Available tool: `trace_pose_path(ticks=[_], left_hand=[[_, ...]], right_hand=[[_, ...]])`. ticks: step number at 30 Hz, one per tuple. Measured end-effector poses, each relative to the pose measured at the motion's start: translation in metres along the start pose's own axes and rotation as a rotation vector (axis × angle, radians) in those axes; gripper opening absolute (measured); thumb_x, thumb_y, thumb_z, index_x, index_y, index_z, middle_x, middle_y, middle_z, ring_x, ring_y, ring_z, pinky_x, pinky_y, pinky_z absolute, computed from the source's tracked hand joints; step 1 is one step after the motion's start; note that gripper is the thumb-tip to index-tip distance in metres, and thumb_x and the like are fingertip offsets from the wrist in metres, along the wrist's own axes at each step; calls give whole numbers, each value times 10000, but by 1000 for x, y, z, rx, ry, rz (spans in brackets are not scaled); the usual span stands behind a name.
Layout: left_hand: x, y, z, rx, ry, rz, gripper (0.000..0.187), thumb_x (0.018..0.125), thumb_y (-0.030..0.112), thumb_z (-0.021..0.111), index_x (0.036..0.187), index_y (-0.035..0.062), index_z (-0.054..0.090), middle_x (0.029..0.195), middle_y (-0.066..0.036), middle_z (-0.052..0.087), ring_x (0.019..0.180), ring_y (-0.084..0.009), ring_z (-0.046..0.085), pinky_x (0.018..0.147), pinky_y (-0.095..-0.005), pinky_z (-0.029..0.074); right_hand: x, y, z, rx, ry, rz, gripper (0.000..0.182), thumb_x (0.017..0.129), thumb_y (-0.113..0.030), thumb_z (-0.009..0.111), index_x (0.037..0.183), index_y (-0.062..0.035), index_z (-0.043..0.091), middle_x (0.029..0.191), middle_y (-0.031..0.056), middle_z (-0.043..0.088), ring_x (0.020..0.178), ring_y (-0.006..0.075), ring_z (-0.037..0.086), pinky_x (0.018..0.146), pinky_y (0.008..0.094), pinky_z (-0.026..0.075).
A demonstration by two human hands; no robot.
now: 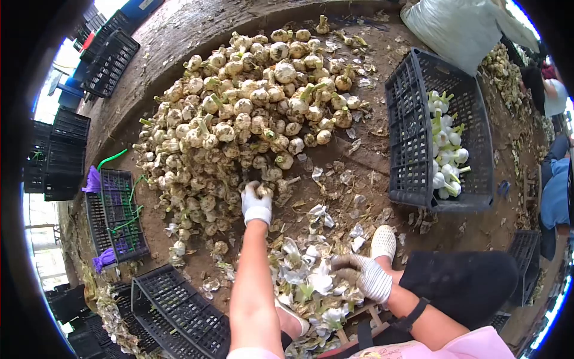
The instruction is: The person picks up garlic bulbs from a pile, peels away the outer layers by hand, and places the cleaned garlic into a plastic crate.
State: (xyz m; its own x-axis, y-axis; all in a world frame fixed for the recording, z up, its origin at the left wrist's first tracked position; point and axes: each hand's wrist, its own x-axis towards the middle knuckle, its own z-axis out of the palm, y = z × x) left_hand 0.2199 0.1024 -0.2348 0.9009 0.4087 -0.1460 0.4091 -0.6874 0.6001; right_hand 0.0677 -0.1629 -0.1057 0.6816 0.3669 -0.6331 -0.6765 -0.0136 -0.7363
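Observation:
A large heap of unpeeled, soil-marked garlic bulbs (239, 113) covers the ground ahead. My left hand (257, 202), in a white glove, reaches to the near edge of this heap, its fingers curled on a garlic bulb (263, 191). Lower right, my right hand (365, 275), in a striped glove with a soiled palm side, hangs over loose peeled skins (320, 281). Its fingers are bent, and whether they hold anything is hidden. Clean white garlic bulbs (445, 149) lie inside a black crate (412, 128) at the right.
A white sack (448, 27) leans behind the crate. Black crates (179, 314) stand at the lower left, and another crate with green and purple strips (113, 209) is at the left. A co-worker in blue (556, 191) sits at the far right.

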Motion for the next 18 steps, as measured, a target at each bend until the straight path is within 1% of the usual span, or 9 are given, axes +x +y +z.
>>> trace_pose_path(ticks=[2,4,5,6,7,10,14,16,18], left_hand=[[-55,30,-31,-154,73,120,438,688,220,698,1051,57,514,991,-158,529,874,-314,553,786,-372,452],[-112,57,-57,-47,80,293,466,680,140,691,1087,56,480,974,-148,520,858,-286,551,764,-351,463],[-142,79,-72,-137,28,280,457,671,101,693,1069,39,477,973,-142,515,852,-289,536,759,-366,458],[-163,80,-75,-130,81,475,486,651,56,686,1086,44,468,994,-139,503,841,-293,533,754,-368,469],[-186,90,-81,-113,53,480,495,646,57,688,1090,44,469,1007,-146,502,855,-301,538,754,-367,475],[-238,116,-109,39,21,621,501,646,56,688,1097,30,471,1049,-173,499,917,-326,548,750,-371,489],[-259,105,-128,-139,90,585,633,653,89,709,1223,46,439,1021,-199,543,907,-350,561,792,-379,467],[-275,82,-130,-157,-121,364,687,687,121,696,1296,50,385,1016,-205,558,897,-339,560,795,-378,460],[-280,81,-135,-148,-176,443,574,702,137,652,1223,33,435,1012,-195,559,876,-338,556,761,-370,458]], right_hand=[[-4,-20,0,55,42,-13,306,826,-91,583,1121,-20,550,938,44,599,788,91,540,687,228,461],[-5,-27,5,167,137,-47,337,833,-103,576,1140,24,515,954,60,594,857,124,557,746,245,456],[-6,-33,5,119,129,-42,364,823,-114,587,1151,24,509,930,48,589,828,116,551,718,239,455],[-7,-37,7,72,120,-41,390,813,-125,598,1162,23,504,907,36,583,798,108,545,690,232,454],[-6,-33,12,185,138,-87,439,779,-93,647,1171,29,493,925,46,572,740,94,537,625,215,450],[-14,-35,23,192,109,-147,307,786,-76,641,1067,13,554,828,14,585,682,85,525,619,215,443],[-35,-42,33,164,-7,-99,218,818,-105,606,1013,-13,575,860,19,599,742,97,549,646,231,449],[-37,-34,37,101,18,-4,262,835,-178,583,1040,-17,554,842,29,581,749,135,556,644,257,459],[-25,-7,32,145,-163,-297,303,855,-194,534,1086,2,522,783,54,558,743,161,576,607,269,477]])
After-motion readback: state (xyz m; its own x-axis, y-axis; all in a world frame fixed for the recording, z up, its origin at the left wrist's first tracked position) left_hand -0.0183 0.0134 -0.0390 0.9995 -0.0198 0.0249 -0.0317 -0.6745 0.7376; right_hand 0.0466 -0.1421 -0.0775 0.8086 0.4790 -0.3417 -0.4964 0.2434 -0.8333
